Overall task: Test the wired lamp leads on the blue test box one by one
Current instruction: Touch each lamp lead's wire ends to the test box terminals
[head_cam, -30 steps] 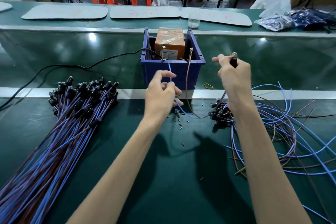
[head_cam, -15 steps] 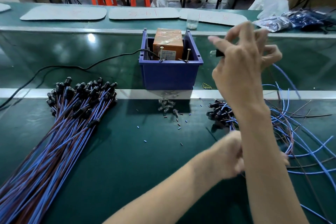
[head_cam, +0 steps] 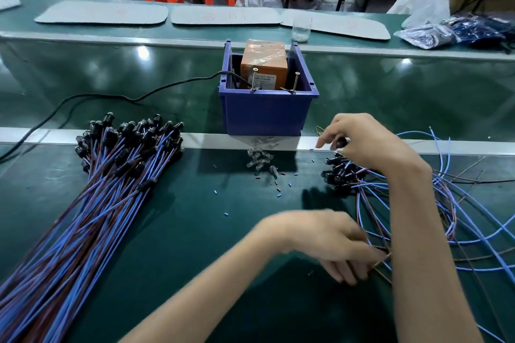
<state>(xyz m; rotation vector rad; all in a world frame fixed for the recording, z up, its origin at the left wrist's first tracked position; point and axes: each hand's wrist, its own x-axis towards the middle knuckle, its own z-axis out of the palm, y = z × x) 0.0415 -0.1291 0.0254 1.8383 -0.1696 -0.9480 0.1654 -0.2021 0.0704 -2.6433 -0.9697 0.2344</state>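
Observation:
The blue test box [head_cam: 267,111] stands on the metal rail and holds an orange unit [head_cam: 264,64], with two upright screws [head_cam: 254,79] at its front rim. A large bundle of blue and brown lamp leads [head_cam: 97,189] with black lamp heads lies on the left. A looser pile of leads [head_cam: 345,172] lies on the right. My right hand [head_cam: 365,142] hovers over that pile's heads and pinches one black lamp head. My left hand [head_cam: 326,239], blurred, reaches under my right forearm, its fingers closed on wire ends near the pile's tail.
Small clear bulbs [head_cam: 260,159] and bits of insulation lie in front of the box. A black power cable [head_cam: 111,97] runs left from the box. Grey mats, a plastic cup [head_cam: 301,30] and bags [head_cam: 434,33] sit on the far bench. A person sits on orange stools behind.
Both hands left the box's screws. My right hand lifted a lamp head, then came down onto the right pile. My left hand swept down and right to the wire ends.

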